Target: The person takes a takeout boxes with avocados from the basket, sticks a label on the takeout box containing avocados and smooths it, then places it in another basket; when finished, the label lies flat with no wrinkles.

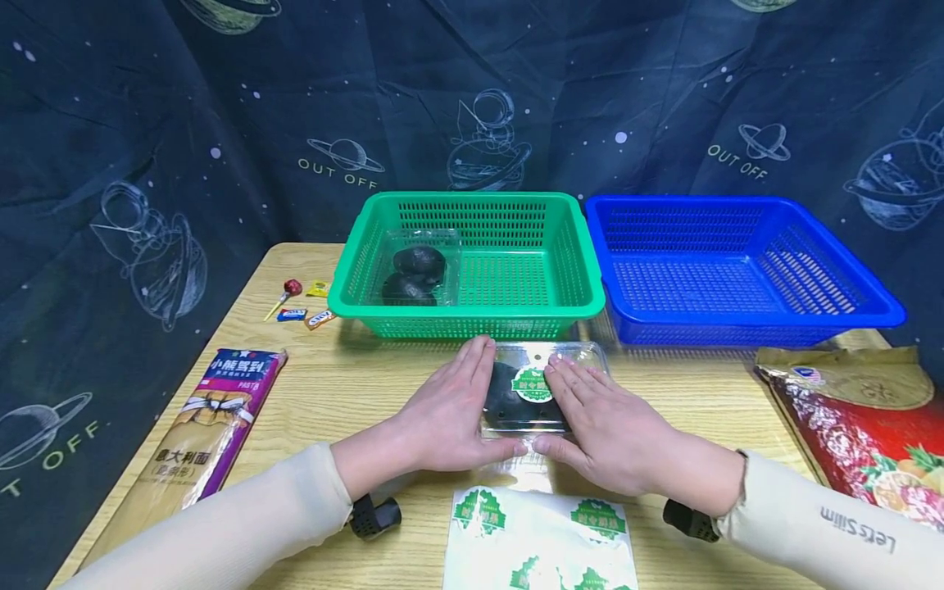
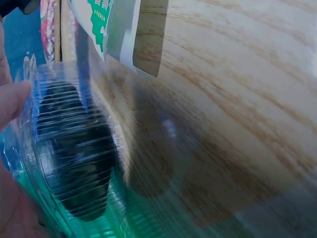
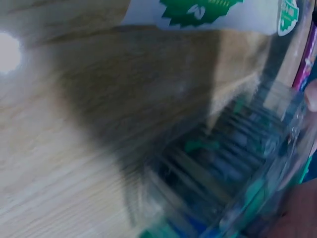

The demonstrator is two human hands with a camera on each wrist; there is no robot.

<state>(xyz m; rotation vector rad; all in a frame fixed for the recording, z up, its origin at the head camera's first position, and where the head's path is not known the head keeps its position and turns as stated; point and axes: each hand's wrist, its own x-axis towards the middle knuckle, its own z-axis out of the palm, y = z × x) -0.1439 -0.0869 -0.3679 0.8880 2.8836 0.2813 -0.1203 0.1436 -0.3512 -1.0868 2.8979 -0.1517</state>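
Note:
A clear plastic clamshell box (image 1: 509,354) sits on the table before the green basket, dark oval fruit (image 2: 74,153) inside it. On its lid is a round green-and-white sticker (image 1: 529,383). My left hand (image 1: 446,414) rests on the box's left side, fingers straight, thumb at the near edge. From the right, my right hand (image 1: 608,418) presses straight fingers on the lid, covering part of the sticker. Both thumbtips nearly meet at the front. Nearer me lies a white sheet of green stickers (image 1: 542,537).
The green basket (image 1: 472,311) holds another clear box (image 1: 451,246) with dark oval fruit. Beside it stands a blue basket (image 1: 737,328). Pasta (image 1: 210,426), a lollipop (image 1: 292,287) and small wrapped sweets (image 1: 292,315) lie left; a red-and-gold bag (image 1: 848,410) lies right.

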